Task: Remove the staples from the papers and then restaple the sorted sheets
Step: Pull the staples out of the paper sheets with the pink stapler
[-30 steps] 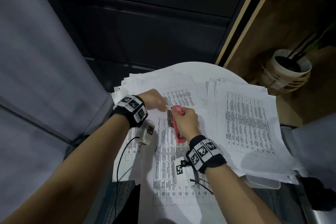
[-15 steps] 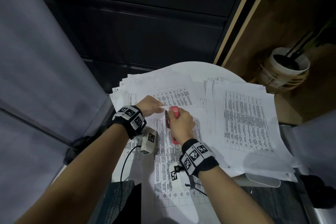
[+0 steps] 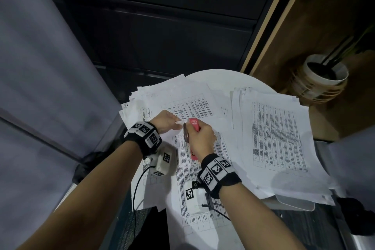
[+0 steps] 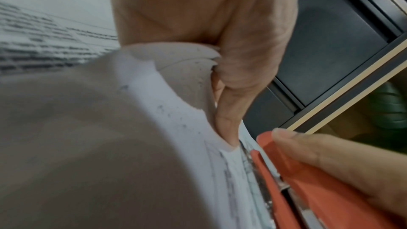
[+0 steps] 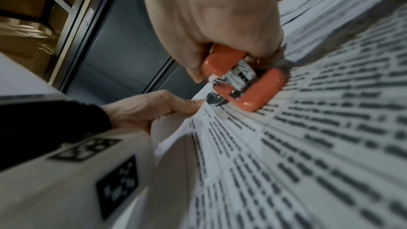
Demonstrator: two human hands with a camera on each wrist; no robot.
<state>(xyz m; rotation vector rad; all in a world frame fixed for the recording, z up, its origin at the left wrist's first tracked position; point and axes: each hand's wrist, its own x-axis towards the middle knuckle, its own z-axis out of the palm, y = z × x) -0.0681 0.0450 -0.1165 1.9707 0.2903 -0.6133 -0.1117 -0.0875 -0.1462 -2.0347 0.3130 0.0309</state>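
The right hand (image 3: 203, 140) was wrapped tight round the red stapler (image 3: 193, 123), fingers curled over its body, with the stapler's mouth at the corner of the stapled sheets (image 3: 203, 168) around mid-frame. The left hand (image 3: 167, 122) pinched that same corner between thumb and fingertip (image 4: 226, 133), lifted a bit off the pile. In the right wrist view the stapler (image 5: 246, 83) was tilted, its lower end touching the printed page.

All of it sat on a round white table (image 3: 225, 79) pretty much buried in paper: a messy stack (image 3: 168, 93) toward the upper left, a second stack (image 3: 274, 132) on the right. Dark cabinet panels (image 3: 162, 32) behind, a white pot (image 3: 324, 77) at the upper right on a brown surface.

Compared with half a second earlier, hardly anything changed: same grips, hands sitting in the same spot.
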